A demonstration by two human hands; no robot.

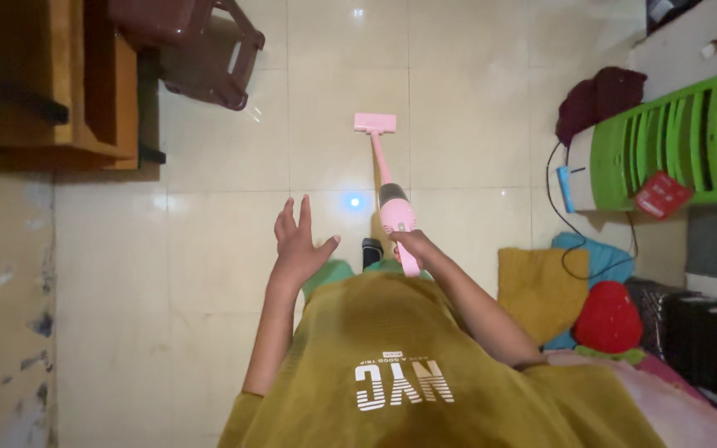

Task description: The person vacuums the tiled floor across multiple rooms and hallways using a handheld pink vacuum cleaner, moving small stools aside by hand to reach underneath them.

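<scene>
Your right hand (409,243) is closed around the handle of a pink handheld vacuum cleaner (390,195), fingers wrapped tight at the near end of its body. The vacuum runs away from you along the cream tiled floor (209,274), its thin pink tube sloping down to the flat brush head (375,124), which sits on the tiles near a grout line. A dark band rings the body just above your grip.

Your left hand (299,243) holds nothing: it hangs open in the air over the floor, fingers spread and pointing away from you, thumb out to the side, well apart from the vacuum. A small blue-white spot of light (354,201) shows on the tiles between your two hands.

You wear an olive-yellow shirt (425,365) that fills the bottom of the view. To your left stands a wooden cabinet (60,83), and beside it a dark brown plastic stool (201,46). To your right, a bright green slatted appliance (674,141) sits with a black cord (562,232) trailing from it, and a dark maroon cloth (599,99) is heaped just beside it. Nearer to you lie a mustard cushion (537,290), a teal cloth (587,249) and a red strawberry-shaped soft toy (607,319).
</scene>
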